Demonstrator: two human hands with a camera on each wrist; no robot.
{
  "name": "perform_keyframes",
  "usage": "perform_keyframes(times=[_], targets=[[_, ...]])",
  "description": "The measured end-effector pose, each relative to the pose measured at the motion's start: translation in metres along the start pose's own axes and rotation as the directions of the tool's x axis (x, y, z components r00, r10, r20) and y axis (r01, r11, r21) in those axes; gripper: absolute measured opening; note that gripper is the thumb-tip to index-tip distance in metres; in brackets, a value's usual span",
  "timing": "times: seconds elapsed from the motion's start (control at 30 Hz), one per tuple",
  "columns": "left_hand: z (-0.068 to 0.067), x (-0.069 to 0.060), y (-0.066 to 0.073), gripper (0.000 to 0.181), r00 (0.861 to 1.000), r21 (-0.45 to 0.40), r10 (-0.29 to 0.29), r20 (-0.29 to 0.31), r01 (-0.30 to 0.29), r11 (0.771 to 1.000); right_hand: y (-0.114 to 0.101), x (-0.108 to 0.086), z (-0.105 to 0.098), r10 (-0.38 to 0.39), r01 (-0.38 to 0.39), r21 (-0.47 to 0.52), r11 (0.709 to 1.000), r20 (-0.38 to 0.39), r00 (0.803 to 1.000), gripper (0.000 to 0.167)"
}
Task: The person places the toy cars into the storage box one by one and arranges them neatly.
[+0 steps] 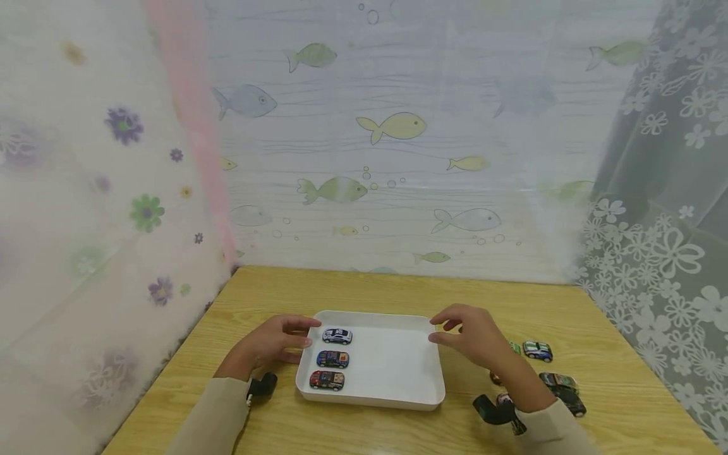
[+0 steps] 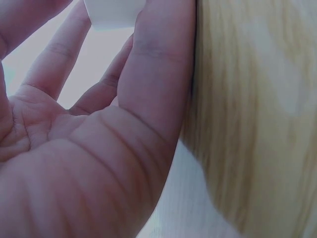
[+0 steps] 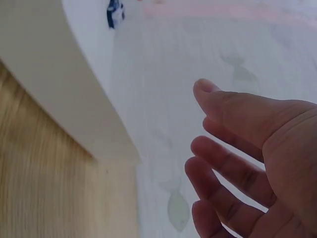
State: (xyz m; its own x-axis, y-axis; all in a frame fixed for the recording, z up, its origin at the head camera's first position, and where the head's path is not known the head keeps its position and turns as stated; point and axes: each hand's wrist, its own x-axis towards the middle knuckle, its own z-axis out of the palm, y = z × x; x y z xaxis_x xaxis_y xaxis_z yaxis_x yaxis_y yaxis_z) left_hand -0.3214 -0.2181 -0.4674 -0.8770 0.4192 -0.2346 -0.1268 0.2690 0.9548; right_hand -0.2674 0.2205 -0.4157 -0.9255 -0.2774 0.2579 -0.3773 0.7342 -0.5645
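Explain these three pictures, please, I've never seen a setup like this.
No robot here, just a person's bare left hand and right hand. The wide picture looks forward and down from the head; the close-ups are from each wrist. On the wooden table sits a white tray with three toy cars lined up along its left side. More toy cars lie to the right, partly hidden. The hands are at the tray's opposite ends; neither seems to grip anything, though the left may be touching it.

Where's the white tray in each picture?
Head: the white tray sits low, near the middle.
Left wrist: a bit of the tray peeks in at the top, left of centre.
Right wrist: the tray slants across the upper left.
Shared landmark: the wooden table.
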Motion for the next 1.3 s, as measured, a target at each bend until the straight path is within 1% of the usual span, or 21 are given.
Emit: perform_keyframes(times=[0.1, 0.3, 0.53, 0.63, 0.8, 1.0, 1.17, 1.3], targets=[[0.001, 0.000, -0.001, 0.049, 1.000, -0.002, 0.004, 0.004, -0.004, 1.000, 0.011, -0.004, -0.009, 0.001, -0.001, -0.011, 1.000, -0.012, 1.000, 0.025], [0.001, -0.001, 0.000, 0.049, 1.000, -0.002, 0.006, 0.007, -0.006, 1.000, 0.032, -0.010, -0.027, 0.067, -0.067, -0.022, 0.998, 0.002, 0.998, 0.030], [-0.002, -0.003, -0.001, 0.050, 1.000, -0.012, -0.002, 0.010, 0.002, 1.000, 0.056, -0.013, -0.046, 0.094, -0.094, -0.049, 0.994, 0.007, 0.996, 0.037], [-0.002, -0.002, -0.003, 0.049, 1.000, -0.015, -0.006, 0.008, 0.006, 1.000, 0.067, -0.017, -0.057, 0.117, -0.116, -0.064, 0.991, 0.019, 0.993, 0.041], [-0.002, -0.001, -0.004, 0.049, 1.000, -0.015, 0.000, 0.010, 0.000, 1.000, 0.085, -0.027, -0.072, 0.132, -0.129, -0.082, 0.988, 0.033, 0.991, 0.048], [-0.001, -0.002, -0.002, 0.049, 1.000, -0.022, 0.006, 0.012, -0.005, 1.000, 0.101, -0.032, -0.078, 0.153, -0.146, -0.105, 0.984, 0.063, 0.986, 0.050], [-0.001, 0.000, -0.002, 0.048, 1.000, -0.022, 0.006, 0.010, -0.006, 1.000, 0.108, -0.036, -0.080, 0.175, -0.162, -0.135, 0.977, 0.096, 0.980, 0.053], [-0.001, 0.001, -0.001, 0.048, 1.000, -0.015, 0.009, 0.009, -0.009, 1.000, 0.115, -0.038, -0.081, 0.197, -0.181, -0.141, 0.973, 0.108, 0.974, 0.055]])
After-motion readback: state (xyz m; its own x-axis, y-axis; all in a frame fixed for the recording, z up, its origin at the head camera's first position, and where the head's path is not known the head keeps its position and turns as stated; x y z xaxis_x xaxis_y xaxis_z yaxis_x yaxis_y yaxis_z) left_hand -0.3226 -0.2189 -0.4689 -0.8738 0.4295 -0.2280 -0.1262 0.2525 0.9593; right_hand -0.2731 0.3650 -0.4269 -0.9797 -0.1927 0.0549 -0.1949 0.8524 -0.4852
